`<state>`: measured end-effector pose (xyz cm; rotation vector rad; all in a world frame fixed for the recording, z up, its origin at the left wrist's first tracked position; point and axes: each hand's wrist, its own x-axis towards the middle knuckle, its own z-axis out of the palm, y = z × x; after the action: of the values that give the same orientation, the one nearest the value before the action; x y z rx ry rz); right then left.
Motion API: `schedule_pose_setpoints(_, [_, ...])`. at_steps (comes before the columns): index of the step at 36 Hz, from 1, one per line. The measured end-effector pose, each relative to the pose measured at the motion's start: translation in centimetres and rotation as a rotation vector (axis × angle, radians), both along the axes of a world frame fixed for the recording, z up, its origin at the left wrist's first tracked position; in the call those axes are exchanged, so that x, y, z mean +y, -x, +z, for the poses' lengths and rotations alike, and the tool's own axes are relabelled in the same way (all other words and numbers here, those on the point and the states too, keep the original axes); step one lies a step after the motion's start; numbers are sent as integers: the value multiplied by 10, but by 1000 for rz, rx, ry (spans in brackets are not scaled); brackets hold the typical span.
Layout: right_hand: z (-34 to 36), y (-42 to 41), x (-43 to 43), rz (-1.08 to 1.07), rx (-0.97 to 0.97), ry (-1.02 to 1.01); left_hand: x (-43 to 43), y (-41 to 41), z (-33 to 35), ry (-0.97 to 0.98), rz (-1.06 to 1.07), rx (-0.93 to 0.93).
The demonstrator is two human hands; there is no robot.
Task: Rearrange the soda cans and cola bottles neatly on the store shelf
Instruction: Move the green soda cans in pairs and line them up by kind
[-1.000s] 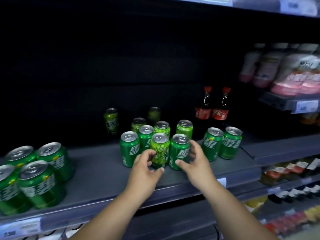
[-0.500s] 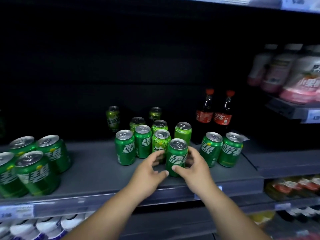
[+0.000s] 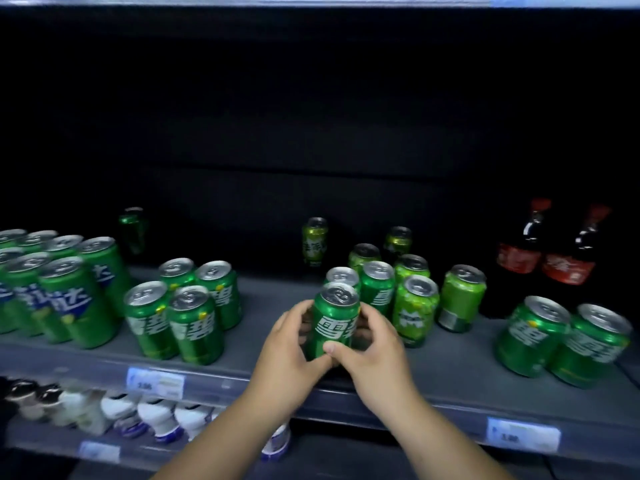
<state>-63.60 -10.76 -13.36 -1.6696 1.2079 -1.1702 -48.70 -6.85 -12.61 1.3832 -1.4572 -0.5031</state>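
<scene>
- The left hand (image 3: 289, 344) and the right hand (image 3: 375, 348) both curl round one upright green soda can (image 3: 335, 323) at the near part of the shelf (image 3: 450, 372); its base is hidden.
- Just behind and right of it stands a cluster of green cans (image 3: 378, 289).
- Far right at the back stand two cola bottles (image 3: 519, 258), with a pair of cans (image 3: 533, 336) nearer.
- Left of the hands stands a group of four cans (image 3: 188, 317), then taller cans (image 3: 72, 299).

Held can (image 3: 334, 323): green, upright, in the grip.
Other cans (image 3: 194, 323): green, upright, clusters either side.
Bottles (image 3: 518, 258): two, dark, upright, back right.
</scene>
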Motion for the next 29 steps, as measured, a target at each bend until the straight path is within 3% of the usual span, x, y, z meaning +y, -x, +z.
schedule_pose_setpoints(7, [-2,-64,-6,52,31,12,29,-84,37,68,191,-155])
schedule_pose_setpoints(11, [-1,-94,-10,54,53,-9,42,-130,70,174,243,-374])
schedule_pose_setpoints(16, [-4,-124,-12,27,96,-24,37,-174,72,63,238,-600])
schedule_pose_setpoints(23, [-6,-144,-15,-26,163,-40,27,-198,59,100,195,-678])
schedule_pose_setpoints(29, [-6,-153,-19,-59,171,-64,23,-208,53,145,152,-616])
